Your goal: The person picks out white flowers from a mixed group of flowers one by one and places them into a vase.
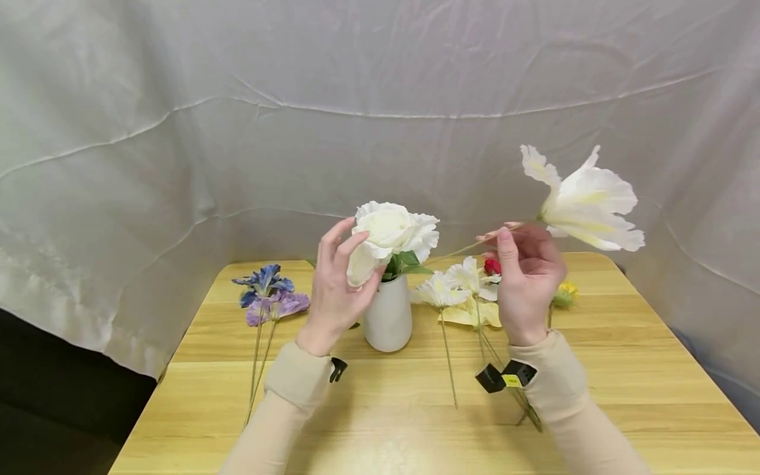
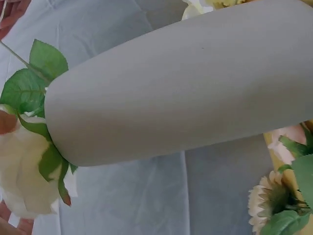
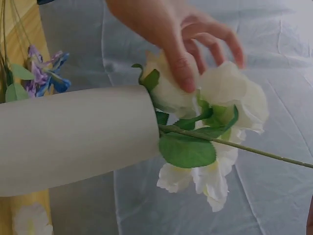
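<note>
A white vase (image 1: 388, 323) stands upright on the table, white blooms and green leaves rising from its mouth. My left hand (image 1: 341, 284) cups a white rose (image 1: 386, 227) at the vase's top left; the right wrist view shows its thumb (image 3: 182, 73) against a bloom and the other fingers bent behind. To the right, my right hand (image 1: 530, 280) pinches the thin stem of a large white flower (image 1: 594, 204) just below its head. That stem (image 3: 254, 148) slants down to the vase mouth, its lower end hidden among the leaves (image 3: 188, 151).
Blue and purple flowers (image 1: 276, 307) lie at left. White flowers (image 1: 442, 290), a pale yellow bloom (image 1: 472, 313) and a red one (image 1: 491, 266) lie right of the vase. A yellow flower (image 1: 567, 293) is farther right. Grey cloth (image 1: 380, 158) hangs behind the wooden table (image 1: 386, 422).
</note>
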Motion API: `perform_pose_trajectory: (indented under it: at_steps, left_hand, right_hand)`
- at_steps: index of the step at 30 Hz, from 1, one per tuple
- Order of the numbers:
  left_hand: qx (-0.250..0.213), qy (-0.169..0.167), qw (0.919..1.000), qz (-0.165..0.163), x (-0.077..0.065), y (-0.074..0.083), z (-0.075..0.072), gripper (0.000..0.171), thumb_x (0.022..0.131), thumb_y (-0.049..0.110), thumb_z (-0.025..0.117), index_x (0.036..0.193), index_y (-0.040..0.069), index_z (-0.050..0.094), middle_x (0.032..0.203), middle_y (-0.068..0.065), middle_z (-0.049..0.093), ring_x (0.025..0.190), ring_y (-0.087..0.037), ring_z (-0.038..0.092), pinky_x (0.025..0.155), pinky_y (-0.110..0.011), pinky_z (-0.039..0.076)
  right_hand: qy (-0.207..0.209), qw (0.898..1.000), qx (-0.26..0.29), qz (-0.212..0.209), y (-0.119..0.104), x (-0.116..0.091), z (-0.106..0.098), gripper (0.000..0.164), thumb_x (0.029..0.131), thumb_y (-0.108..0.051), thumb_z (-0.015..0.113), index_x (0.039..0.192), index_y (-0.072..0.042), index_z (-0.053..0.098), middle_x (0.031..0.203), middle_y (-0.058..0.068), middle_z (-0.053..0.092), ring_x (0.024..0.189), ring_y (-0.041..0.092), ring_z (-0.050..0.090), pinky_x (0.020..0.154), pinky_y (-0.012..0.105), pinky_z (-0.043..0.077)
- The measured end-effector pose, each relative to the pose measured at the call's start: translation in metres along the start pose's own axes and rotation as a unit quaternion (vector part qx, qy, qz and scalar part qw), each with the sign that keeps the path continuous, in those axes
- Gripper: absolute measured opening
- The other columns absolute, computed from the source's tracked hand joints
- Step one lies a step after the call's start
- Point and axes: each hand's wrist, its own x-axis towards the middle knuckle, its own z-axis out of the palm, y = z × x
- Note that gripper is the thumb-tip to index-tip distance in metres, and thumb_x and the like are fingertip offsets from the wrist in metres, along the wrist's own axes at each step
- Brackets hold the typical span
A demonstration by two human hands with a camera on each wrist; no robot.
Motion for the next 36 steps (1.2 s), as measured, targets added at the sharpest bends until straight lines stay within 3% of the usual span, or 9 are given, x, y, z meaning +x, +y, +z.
perform_pose_trajectory:
  at_steps: [3,6,14,21,29,36]
  left_hand:
    - [0.001,-0.001,0.9996,0.029,0.004,0.003,0.002,0.058,0.075,0.018,0.076,0.126,0.011,0.05,0.138,-0.021,0.041,0.124,-0.03,0.041,0.093,-0.048,0.042]
    - [0.012,0.007,0.9994,0.033,0.01,0.005,0.005,0.05,0.077,0.022,0.075,0.121,0.01,0.055,0.135,-0.021,0.044,0.121,-0.03,0.043,0.089,-0.048,0.042]
    - [0.026,0.043,0.9987,-0.003,0.021,0.004,0.008,0.022,0.085,0.019,0.066,0.101,0.006,0.061,0.125,-0.016,0.053,0.107,-0.03,0.05,0.087,-0.041,0.044]
    - [0.026,0.044,0.9981,-0.033,0.02,-0.001,0.006,0.012,0.084,0.012,0.061,0.093,0.004,0.061,0.12,-0.015,0.054,0.107,-0.027,0.05,0.088,-0.039,0.044]
    - [0.021,0.04,0.9976,-0.052,0.02,-0.003,0.006,0.01,0.085,0.011,0.062,0.092,0.004,0.061,0.12,-0.015,0.054,0.111,-0.026,0.049,0.092,-0.039,0.043]
    - [0.008,0.047,0.9976,-0.05,0.02,-0.004,0.006,0.012,0.085,0.012,0.063,0.092,0.004,0.061,0.12,-0.016,0.054,0.111,-0.026,0.049,0.094,-0.039,0.042]
  right_hand:
    - [-0.015,1.0,-0.011,0.001,0.004,-0.002,0.002,0.013,0.086,0.01,0.059,0.093,0.02,0.054,0.076,0.021,0.066,0.07,0.03,0.066,0.056,0.028,0.055]
    - [-0.029,0.999,-0.018,0.003,0.008,-0.003,0.004,0.013,0.085,0.011,0.059,0.091,0.021,0.054,0.077,0.02,0.065,0.069,0.028,0.066,0.056,0.027,0.054]
    - [-0.077,0.996,-0.055,-0.001,0.017,-0.01,0.01,0.011,0.085,0.011,0.06,0.09,0.02,0.056,0.076,0.018,0.066,0.067,0.025,0.066,0.055,0.024,0.053]
    - [-0.11,0.989,-0.096,-0.013,0.024,-0.016,0.016,0.006,0.084,0.011,0.06,0.087,0.016,0.059,0.075,0.019,0.065,0.066,0.02,0.066,0.055,0.024,0.053]
    - [-0.144,0.974,-0.177,0.005,0.033,-0.025,0.02,0.005,0.085,0.005,0.063,0.087,0.009,0.065,0.075,0.023,0.065,0.065,0.02,0.065,0.057,0.021,0.054]
    - [-0.182,0.957,-0.221,0.045,0.033,-0.032,0.028,0.005,0.084,0.007,0.063,0.087,0.011,0.065,0.08,0.022,0.067,0.067,0.034,0.065,0.06,0.018,0.054]
